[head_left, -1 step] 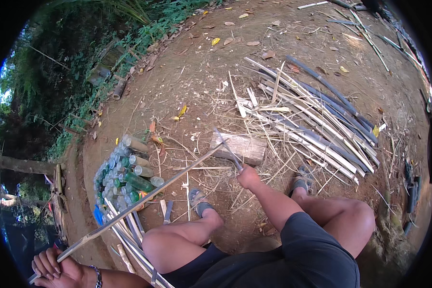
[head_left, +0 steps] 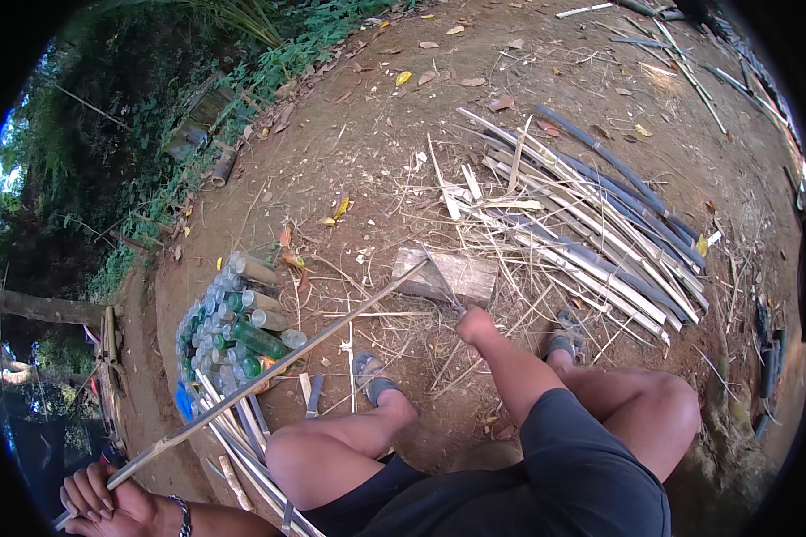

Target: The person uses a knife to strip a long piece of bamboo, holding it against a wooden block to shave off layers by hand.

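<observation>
My left hand (head_left: pixel 107 503), at the lower left, is closed around one end of a long, narrow bamboo strip (head_left: pixel 240 395). The strip slants away to the right, and its far end lies on a short block of wood (head_left: pixel 467 276) on the ground. My right hand (head_left: pixel 477 325) grips the handle of a knife (head_left: pixel 441 283). Its thin blade points away from me over the block, beside or against the strip's far end; whether it touches cannot be made out. The handle is mostly hidden in my fist.
A heap of split bamboo strips (head_left: pixel 591 228) lies beyond the block to the right. Glass bottles (head_left: pixel 258 336) are stacked at the left, with more pale strips (head_left: pixel 242 421) by my left knee. Thin shavings litter the soil. Dense plants (head_left: pixel 134 107) border the far left.
My right hand and the knife have shifted slightly to the right, with the blade tip moving right too. The left hand and bamboo strip look nearly unchanged.
</observation>
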`<action>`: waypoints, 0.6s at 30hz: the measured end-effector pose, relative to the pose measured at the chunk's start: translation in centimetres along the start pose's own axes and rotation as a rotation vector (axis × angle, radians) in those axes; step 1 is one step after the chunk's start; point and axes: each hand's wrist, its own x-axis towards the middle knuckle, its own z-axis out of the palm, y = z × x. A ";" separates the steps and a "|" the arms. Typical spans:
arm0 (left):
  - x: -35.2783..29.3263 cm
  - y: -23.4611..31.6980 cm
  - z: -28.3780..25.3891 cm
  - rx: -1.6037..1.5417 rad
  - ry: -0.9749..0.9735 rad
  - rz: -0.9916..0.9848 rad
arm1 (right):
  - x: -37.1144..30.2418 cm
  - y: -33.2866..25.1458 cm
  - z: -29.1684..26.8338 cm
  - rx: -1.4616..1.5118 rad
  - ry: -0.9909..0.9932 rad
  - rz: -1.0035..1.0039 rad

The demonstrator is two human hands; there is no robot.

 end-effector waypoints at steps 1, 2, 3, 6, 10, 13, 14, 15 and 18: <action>-0.2 0.3 -0.1 -0.002 -0.024 -0.006 | 1.4 1.3 -0.7 -0.073 0.013 0.017; -0.1 0.4 -0.4 -0.004 -0.051 -0.015 | 1.7 0.8 -0.6 -0.070 0.007 -0.004; -0.2 0.3 -0.5 0.008 -0.014 -0.002 | 1.3 0.3 -0.9 -0.081 -0.003 -0.024; -0.4 0.1 -1.0 0.074 0.087 0.041 | -1.9 -2.1 -0.6 -0.003 0.011 -0.113; -0.6 0.0 -0.7 0.235 0.189 0.149 | -9.7 -9.1 -0.1 0.171 -0.008 -0.293; -1.0 0.5 -1.4 0.122 0.147 0.048 | -15.2 -13.7 0.4 0.228 -0.033 -0.530; -1.2 0.6 -1.7 0.079 0.104 0.026 | -16.8 -14.7 0.7 0.200 -0.022 -0.638; -1.4 0.6 -1.7 0.104 0.095 0.040 | -18.1 -15.5 0.9 0.167 -0.010 -0.745; -2.1 0.6 -1.3 0.182 0.078 0.087 | -17.1 -14.7 1.9 0.107 0.018 -0.808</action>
